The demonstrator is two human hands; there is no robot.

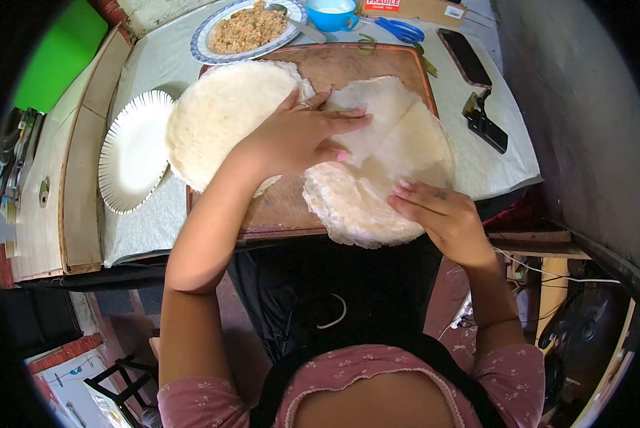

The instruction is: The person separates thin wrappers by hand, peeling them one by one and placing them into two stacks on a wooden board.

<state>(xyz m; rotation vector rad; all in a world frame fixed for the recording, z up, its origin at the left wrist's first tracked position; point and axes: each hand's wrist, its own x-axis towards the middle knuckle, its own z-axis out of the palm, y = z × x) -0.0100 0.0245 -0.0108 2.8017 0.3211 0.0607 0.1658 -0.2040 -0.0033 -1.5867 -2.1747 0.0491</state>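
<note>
My left hand (309,135) lies with spread fingers on the upper left part of a thin, translucent wrapper sheet (413,135). My right hand (434,210) rests its fingertips on the lower right part of the same sheet, fingers stretched out and close together. Part of the sheet near the bottom looks whiter and layered, and it hangs over the front edge of a brown wooden board (284,207). To the left, a round pale stack of wrappers (216,118) lies on the board, partly behind my left wrist.
A white paper plate (136,152) stands left of the board. Behind it are a plate of minced filling (249,32) with a spoon, a blue cup (332,14) and blue scissors (398,30). A phone (465,57) and a small black device (487,128) lie at the right.
</note>
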